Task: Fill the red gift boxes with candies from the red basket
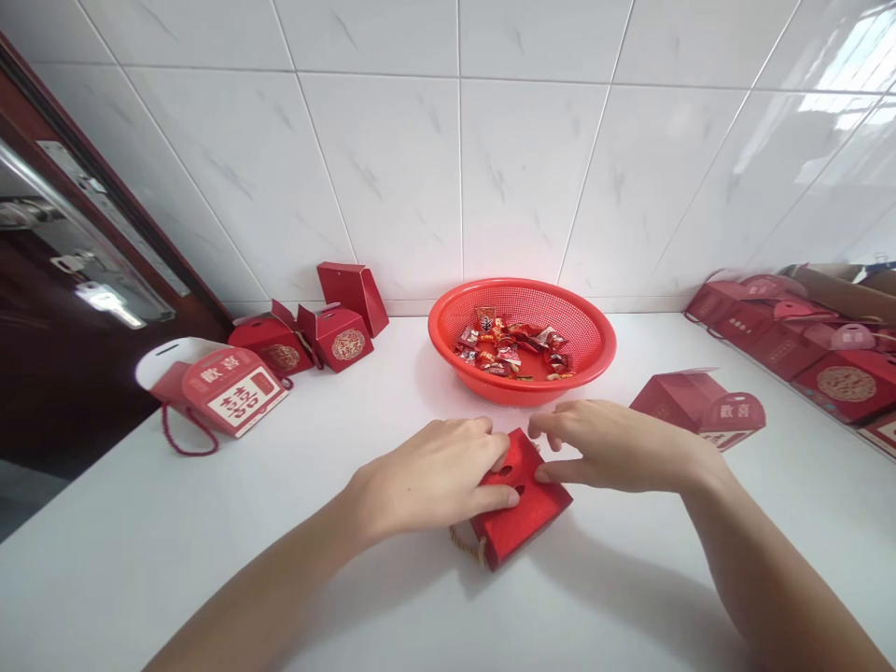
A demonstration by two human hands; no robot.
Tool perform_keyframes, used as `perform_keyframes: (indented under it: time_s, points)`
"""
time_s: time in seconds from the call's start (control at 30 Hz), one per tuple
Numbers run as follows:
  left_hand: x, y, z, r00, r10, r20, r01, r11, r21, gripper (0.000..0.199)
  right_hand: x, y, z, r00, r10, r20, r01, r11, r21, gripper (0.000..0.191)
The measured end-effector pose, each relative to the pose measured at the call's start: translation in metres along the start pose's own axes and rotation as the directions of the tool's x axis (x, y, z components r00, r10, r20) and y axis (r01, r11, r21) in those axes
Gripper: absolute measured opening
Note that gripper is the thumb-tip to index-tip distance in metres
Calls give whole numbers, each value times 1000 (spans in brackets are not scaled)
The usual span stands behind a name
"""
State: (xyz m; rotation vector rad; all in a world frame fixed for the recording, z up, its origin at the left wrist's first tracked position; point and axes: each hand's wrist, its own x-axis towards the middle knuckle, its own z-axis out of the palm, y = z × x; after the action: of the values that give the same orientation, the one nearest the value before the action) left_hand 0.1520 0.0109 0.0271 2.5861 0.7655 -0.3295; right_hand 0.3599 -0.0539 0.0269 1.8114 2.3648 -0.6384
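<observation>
- At far left, a dark door stands beside the table; keys hang at its lock.
- Next, a handled gift box with a pale lettered panel; dark red cord loops down its near left side.
- Behind it, two red boxes side by side, flaps raised, gold medallions facing out.
- A plain red carton stands tilted near the wall.
- Left hand: over the flat red box, fingers curled at its left part, thumb laid on top by a hole. Firmness of this grip: cannot tell.
- Flat red box: on the table, nearest the viewer, set askew between both hands; two dark holes on top, twisted rope at its near left end.
- Beyond it, a red mesh basket holding wrapped sweets.
- Right hand: grip loose and parted, thumb touching the box's right edge.
- Farther right, another handled box, then a row of red boxes.
</observation>
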Motion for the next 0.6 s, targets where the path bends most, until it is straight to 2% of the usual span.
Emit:
perform_keyframes:
  time_s: [0.13, 0.2, 0.33, 0.47, 0.6]
  points:
    - [2, -1, 0, 1000, -14, 18, 14, 999, -39, 31, 4, 16, -5, 994, -51, 100, 31, 982, 187, 59]
    - [1, -1, -1, 1000, -14, 23, 15, 999, -45, 31, 10, 22, -5, 987, -54, 153, 20, 976, 216, 68]
    - [1, -1, -1, 1000, -8, 20, 9, 998, -54, 30, 21, 32, -2, 966, -78, 247, 7, 961, 275, 67]
    - [1, -1, 0, 1000, -11, 24, 12, 999, -45, 29, 30, 41, 1, 964, -119, 238, 34, 942, 334, 68]
    - [2, -2, 0, 1000, -6, 23, 7, 999, -34, 31, 36, 48, 2, 946, -193, 262, 85, 924, 373, 55]
